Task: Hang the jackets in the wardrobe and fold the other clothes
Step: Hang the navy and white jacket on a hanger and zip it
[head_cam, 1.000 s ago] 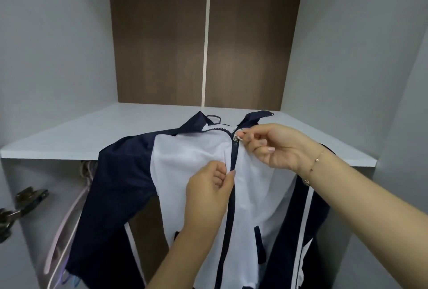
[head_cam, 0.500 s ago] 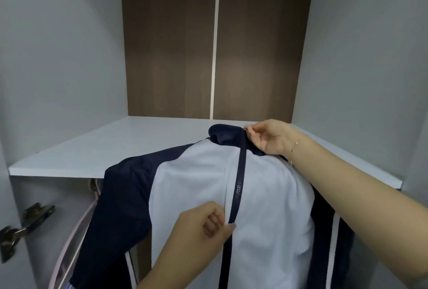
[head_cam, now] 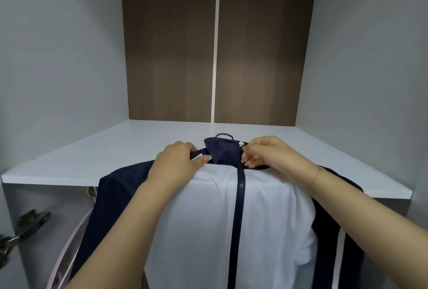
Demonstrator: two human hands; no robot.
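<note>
Zipped now to the very top: zipper pull (head_cam: pixel 241 144) sits at the collar (head_cam: pixel 222 149), where a second ago it rode at chest height with the front part open. Left hand (head_cam: pixel 178 163) up from the lower zip tape, now pinching the collar's left side between thumb and fingers. Right hand (head_cam: pixel 266 154) curled at the collar's right edge beside the pull, fingertips nipping the fabric there. White-and-navy jacket (head_cam: pixel 231 219) hanging just under the front edge of the wardrobe shelf (head_cam: pixel 115 156), hanger itself hidden. Pink hangers (head_cam: pixel 69 242) on the rail to the left, door hinge (head_cam: pixel 27 221) beyond. Closing step looks finished; only straightening the collar seems left for this jacket.
</note>
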